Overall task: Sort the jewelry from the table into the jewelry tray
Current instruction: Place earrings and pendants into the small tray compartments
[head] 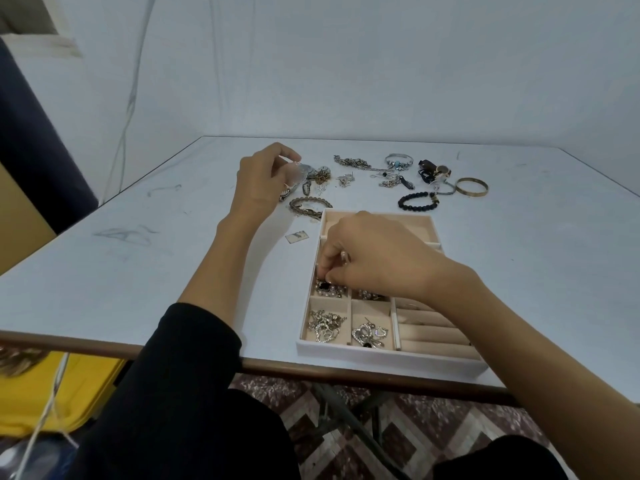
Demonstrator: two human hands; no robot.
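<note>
Mid-frame, the right hand (374, 258) curls down into the jewelry tray (381, 357), its fingertips pinched tight on a small dark piece (323, 285) in a left compartment. Upper left of centre, the left hand (259, 178) pinches a clear item (299, 170) just above the table (138, 271), beside the loose jewelry (353, 163).

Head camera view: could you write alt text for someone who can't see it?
A person's right hand pinches a small shiny piece over a compartment of a jewelry tray at the near edge of the table, while the left hand holds a clear packet above loose jewelry. A black beaded bracelet and gold bangle lie beyond the tray.
</note>
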